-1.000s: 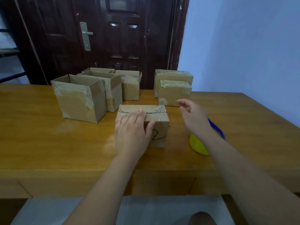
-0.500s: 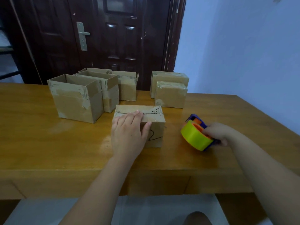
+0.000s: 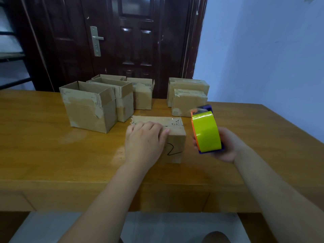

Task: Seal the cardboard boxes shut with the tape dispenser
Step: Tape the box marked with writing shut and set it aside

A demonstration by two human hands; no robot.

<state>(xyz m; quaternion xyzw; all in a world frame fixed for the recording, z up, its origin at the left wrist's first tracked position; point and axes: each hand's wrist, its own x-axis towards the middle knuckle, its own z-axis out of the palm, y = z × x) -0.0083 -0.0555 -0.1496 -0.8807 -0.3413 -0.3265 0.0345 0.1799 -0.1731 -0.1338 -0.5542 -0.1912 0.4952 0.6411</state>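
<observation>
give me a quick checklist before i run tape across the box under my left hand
1. Flaps of the marked box shut: ok, the left hand presses them down.
2. Grip on the tape dispenser: ok, the right hand holds it off the table.
3. Dispenser on the box: not ok, it hangs apart to the right.
4. Free tape end ready: cannot tell.
5. Seam clear: not ok, the left fingers cover part of it.
</observation>
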